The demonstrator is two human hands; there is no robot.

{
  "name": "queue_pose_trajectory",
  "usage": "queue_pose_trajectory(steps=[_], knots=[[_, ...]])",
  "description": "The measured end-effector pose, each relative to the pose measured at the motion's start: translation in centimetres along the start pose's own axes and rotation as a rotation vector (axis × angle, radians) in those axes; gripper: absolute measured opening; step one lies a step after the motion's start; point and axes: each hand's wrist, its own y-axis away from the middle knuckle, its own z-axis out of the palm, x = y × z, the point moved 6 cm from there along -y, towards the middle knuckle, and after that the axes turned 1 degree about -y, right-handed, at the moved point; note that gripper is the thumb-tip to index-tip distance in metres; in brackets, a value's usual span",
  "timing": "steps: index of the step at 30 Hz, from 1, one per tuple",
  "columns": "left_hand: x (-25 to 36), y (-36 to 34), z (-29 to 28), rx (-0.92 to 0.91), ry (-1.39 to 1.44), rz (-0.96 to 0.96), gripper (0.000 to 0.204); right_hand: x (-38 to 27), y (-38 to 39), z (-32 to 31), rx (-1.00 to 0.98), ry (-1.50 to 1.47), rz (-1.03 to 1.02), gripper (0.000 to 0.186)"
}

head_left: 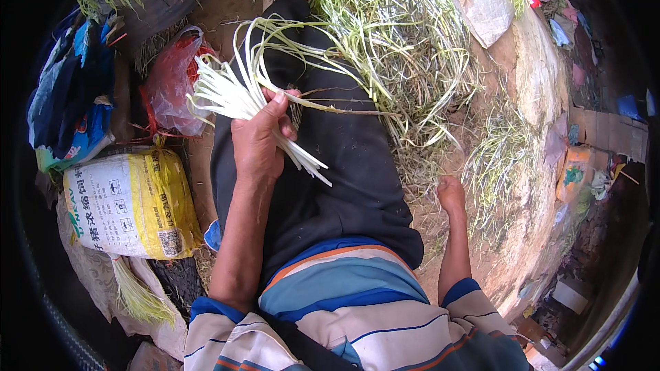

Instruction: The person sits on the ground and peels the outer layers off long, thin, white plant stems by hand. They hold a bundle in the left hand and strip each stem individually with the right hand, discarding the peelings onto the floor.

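Observation:
My left hand [260,134] is closed round a bunch of chive-like white stalks [221,89], held above my dark-trousered lap. The white ends fan out to the upper left, and more stalk ends poke out below the palm. Several longer green-yellow leaves loop over from the bunch toward the right, beside a thin brownish stem. My right hand [452,194] is drawn into a fist low on the right, over the dirt and scattered leaves. Whatever its fingers may hold is hidden. Ahead and right of my legs spreads a big pile of loose pale-green stalks [399,41].
A white-and-yellow printed sack [130,203] lies at left, with a small bundle of stalks [134,295] below it. Beyond sit a red-and-clear plastic bag [177,86] and a blue bag [75,96]. More leaves [505,158] litter the right side, near a cardboard box [608,134].

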Motion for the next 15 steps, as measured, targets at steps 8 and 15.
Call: queue_pose_trajectory(steps=[8,15], knots=[[-2.3,0.7,1.2,0.006,-0.075,-0.045,0.013,-25.9,4.2,-7.6,-0.037,-0.600,-0.513,0.029],[-2.9,0.8,0.6,0.012,-0.080,-0.060,0.014,-38.1,8.0,-6.7,0.076,-0.448,-0.903,0.016]])
